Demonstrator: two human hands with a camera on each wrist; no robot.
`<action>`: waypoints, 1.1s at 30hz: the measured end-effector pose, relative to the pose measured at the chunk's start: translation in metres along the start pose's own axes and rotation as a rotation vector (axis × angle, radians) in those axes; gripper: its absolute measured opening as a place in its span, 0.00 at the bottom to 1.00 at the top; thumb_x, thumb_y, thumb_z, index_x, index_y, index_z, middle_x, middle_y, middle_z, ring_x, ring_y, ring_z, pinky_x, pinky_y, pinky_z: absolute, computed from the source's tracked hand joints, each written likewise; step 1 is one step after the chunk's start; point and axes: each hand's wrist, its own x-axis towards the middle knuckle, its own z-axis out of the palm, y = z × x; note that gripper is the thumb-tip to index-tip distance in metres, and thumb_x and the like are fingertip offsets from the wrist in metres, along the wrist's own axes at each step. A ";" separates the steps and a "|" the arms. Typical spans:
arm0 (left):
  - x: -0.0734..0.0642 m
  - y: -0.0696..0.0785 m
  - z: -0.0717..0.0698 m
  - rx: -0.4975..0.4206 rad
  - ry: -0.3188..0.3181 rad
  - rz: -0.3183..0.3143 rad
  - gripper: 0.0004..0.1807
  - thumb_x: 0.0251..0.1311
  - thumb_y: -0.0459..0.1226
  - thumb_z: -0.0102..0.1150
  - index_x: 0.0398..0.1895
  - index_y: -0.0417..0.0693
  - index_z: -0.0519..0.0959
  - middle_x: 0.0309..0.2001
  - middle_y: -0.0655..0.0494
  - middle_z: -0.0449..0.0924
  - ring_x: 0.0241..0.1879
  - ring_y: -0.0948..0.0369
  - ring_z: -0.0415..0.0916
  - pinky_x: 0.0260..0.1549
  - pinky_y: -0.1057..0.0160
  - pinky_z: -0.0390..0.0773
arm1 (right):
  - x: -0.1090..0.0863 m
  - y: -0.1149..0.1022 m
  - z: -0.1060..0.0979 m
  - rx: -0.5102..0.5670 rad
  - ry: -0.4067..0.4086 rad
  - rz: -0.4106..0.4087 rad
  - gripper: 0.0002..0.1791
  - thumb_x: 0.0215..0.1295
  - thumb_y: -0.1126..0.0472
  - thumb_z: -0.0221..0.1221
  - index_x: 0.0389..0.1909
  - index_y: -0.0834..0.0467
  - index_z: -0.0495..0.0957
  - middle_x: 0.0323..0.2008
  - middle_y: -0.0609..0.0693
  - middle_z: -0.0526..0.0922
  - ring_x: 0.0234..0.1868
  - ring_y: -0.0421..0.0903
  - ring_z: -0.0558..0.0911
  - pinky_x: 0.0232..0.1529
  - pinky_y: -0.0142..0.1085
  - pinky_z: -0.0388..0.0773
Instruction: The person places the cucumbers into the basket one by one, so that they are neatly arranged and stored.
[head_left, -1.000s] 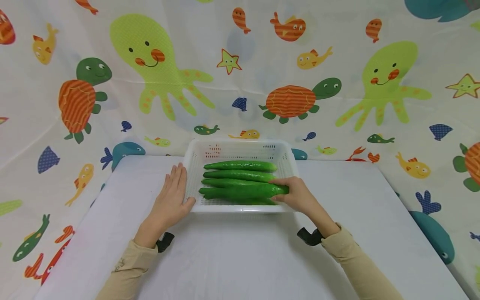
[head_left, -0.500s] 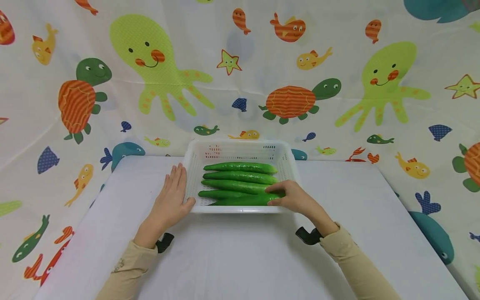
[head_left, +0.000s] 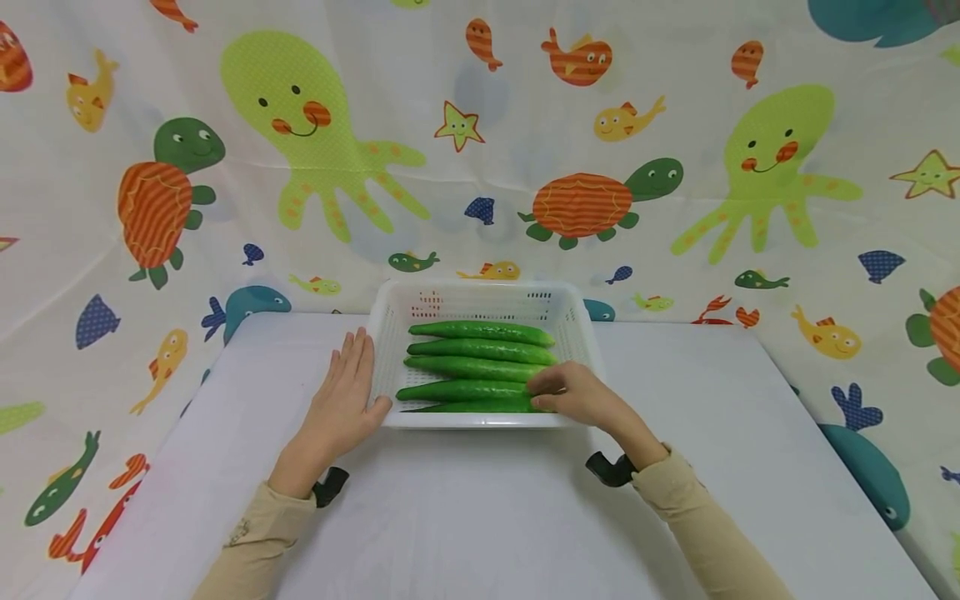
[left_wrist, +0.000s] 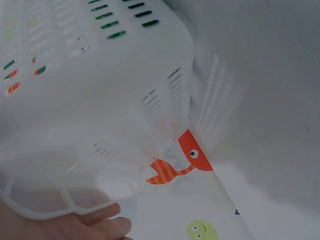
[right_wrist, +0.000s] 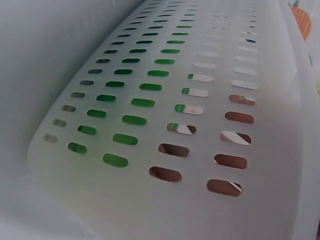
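Several long green cucumbers point(head_left: 480, 350) lie side by side in a white plastic basket point(head_left: 465, 421). My left hand point(head_left: 341, 400) rests against the basket's left wall, fingers straight, the thumb at the front corner. In the left wrist view, fingers of my left hand point(left_wrist: 95, 225) show beside the basket's rim point(left_wrist: 45, 212). Inside the basket at the front right, my right hand point(head_left: 581, 396) curls its thumb and fingers round the right end of a cucumber point(head_left: 457, 390). That end is hidden by the hand. The frontmost cucumber point(head_left: 472, 407) is partly covered by the front rim.
The basket stands on a white-covered table point(head_left: 480, 517), near its back edge. Behind hangs a white cloth point(head_left: 510, 108) printed with sea animals. In the right wrist view, the slotted basket wall point(right_wrist: 175, 200) shows green and part of the hand through its holes.
My right hand has lowered the cucumber it held into the front of the basket and shifted slightly left. The frontmost cucumber now sits lower behind the rim. My left hand has stayed still.
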 end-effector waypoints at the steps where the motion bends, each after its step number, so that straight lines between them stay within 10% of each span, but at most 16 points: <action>1: 0.000 0.000 0.000 -0.003 0.000 0.000 0.46 0.60 0.38 0.49 0.75 0.25 0.39 0.78 0.33 0.34 0.77 0.40 0.31 0.73 0.43 0.36 | 0.000 0.000 0.000 0.012 0.014 -0.001 0.17 0.65 0.64 0.62 0.52 0.68 0.81 0.47 0.58 0.85 0.51 0.54 0.83 0.54 0.49 0.79; 14: 0.003 -0.002 0.004 -0.033 -0.009 -0.006 0.47 0.60 0.38 0.50 0.75 0.25 0.38 0.78 0.33 0.33 0.77 0.41 0.30 0.73 0.44 0.36 | -0.013 0.009 -0.010 0.215 0.181 -0.052 0.19 0.66 0.61 0.64 0.54 0.65 0.81 0.51 0.61 0.83 0.52 0.53 0.83 0.55 0.47 0.79; 23: 0.000 0.001 0.001 -0.035 0.001 0.003 0.47 0.61 0.38 0.51 0.75 0.23 0.39 0.77 0.32 0.34 0.77 0.42 0.29 0.73 0.41 0.38 | -0.024 0.003 -0.010 0.014 0.152 -0.094 0.15 0.72 0.57 0.57 0.49 0.64 0.82 0.32 0.52 0.87 0.36 0.49 0.86 0.41 0.43 0.81; 33: 0.001 0.000 0.001 -0.038 -0.007 -0.005 0.48 0.60 0.38 0.51 0.75 0.25 0.38 0.78 0.33 0.33 0.77 0.44 0.28 0.73 0.44 0.36 | -0.019 -0.001 0.007 -0.211 0.125 -0.034 0.20 0.76 0.49 0.50 0.54 0.58 0.81 0.35 0.43 0.86 0.33 0.39 0.82 0.34 0.40 0.78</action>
